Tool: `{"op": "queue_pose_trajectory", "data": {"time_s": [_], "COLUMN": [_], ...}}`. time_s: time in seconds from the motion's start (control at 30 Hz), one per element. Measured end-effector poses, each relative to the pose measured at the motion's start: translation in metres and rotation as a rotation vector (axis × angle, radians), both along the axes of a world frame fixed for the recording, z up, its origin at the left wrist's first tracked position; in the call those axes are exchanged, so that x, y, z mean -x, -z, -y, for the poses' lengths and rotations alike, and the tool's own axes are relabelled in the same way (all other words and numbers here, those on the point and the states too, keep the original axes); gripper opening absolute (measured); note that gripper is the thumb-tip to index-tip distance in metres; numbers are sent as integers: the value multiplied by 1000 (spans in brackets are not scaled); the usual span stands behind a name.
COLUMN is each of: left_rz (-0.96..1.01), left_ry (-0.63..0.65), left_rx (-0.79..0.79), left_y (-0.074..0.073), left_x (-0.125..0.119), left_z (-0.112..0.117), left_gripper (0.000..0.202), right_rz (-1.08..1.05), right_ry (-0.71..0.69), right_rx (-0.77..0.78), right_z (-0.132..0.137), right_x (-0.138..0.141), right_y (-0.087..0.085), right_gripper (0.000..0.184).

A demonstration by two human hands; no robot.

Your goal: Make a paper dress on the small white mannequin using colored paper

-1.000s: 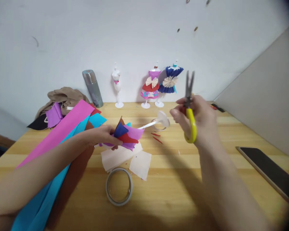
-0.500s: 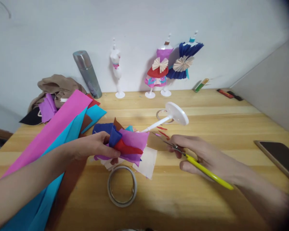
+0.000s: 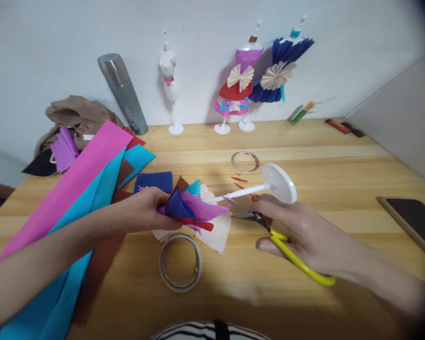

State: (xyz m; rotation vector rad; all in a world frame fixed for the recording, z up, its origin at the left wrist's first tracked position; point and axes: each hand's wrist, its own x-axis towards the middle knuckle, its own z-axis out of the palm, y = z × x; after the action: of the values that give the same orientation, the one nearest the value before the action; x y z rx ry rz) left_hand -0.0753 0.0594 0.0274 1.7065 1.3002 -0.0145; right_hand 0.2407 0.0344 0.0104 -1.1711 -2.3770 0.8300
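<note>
My left hand is closed around a small white dress-form stand dressed in crepe paper. The form lies tilted on its side, its white pole and round base pointing right. Purple paper, a dark blue piece and a red strip flare out from my grip; the form's body is hidden under them. My right hand holds scissors with yellow handles. Their blades are parted and point left at the purple paper's edge, beneath the pole. Whether they touch the paper I cannot tell.
A tape roll lies in front, a thinner ring behind. Long pink paper and blue paper stretch along the left. Against the wall stand a flask, a bare dress form and two dressed ones. A phone lies right.
The scissors have opened and come closer to the purple paper. My left hand has turned the form, so its base sits lower and further right. The camera view has tipped down slightly.
</note>
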Motion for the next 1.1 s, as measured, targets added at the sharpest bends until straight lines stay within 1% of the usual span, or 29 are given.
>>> {"op": "queue_pose_trajectory", "data": {"time_s": [0.07, 0.1, 0.17, 0.23, 0.3, 0.37, 0.4, 0.47, 0.5, 0.53, 0.67, 0.77, 0.93, 1.0, 1.1], "left_rz": [-7, -1, 19, -2, -73, -134, -150, -177, -192, -207, -247, -299, -347, -352, -332], "left_ry": [-1, 3, 18, 21, 10, 3, 0, 4, 6, 7, 10, 9, 33, 46, 78], "left_rx": [-10, -18, -52, -103, -165, -253, -306, -399, -429, -446, -474, -492, -485, -466, -423], "left_y": [0, 0, 0, -1, -2, -2, -2, -2, -2, -2, -7, -10, -10, -10, -13], "left_x": [-2, -2, -3, -5, -7, -9, -10, -13, -14, -15, -20, -23, -26, -27, -28], "left_z": [0, 0, 0, 0, 0, 0, 0, -1, -1, -2, -2, 0, 1, 1, -1], "left_gripper": [33, 33, 31, 30, 31, 31, 31, 31, 30, 30, 29, 28, 24, 25, 24], "right_rz": [51, 31, -38, -71, -50, -18, -10, -13, -9, -2, 1, -9, 58, 103, 107], "right_ry": [-100, -118, -104, -62, -14, -4, -13, -34, -40, -43, -64, -75, 2, 16, 12], "right_rx": [-26, -49, -95, -103, -85, -78, -90, -145, -181, -219, -322, -368, -476, -495, -469], "right_z": [2, 3, 5, 8, 12, 16, 17, 18, 18, 17, 13, 12, 10, 9, 9], "right_x": [2, 2, 3, 4, 4, 3, 3, 1, 0, -1, -3, 0, 8, 10, 14], "right_y": [1, 2, 3, 5, 7, 8, 8, 6, 5, 4, 3, 9, 20, 21, 18], "right_gripper": [28, 28, 28, 29, 33, 37, 34, 20, 17, 19, 29, 34, 42, 46, 44]}}
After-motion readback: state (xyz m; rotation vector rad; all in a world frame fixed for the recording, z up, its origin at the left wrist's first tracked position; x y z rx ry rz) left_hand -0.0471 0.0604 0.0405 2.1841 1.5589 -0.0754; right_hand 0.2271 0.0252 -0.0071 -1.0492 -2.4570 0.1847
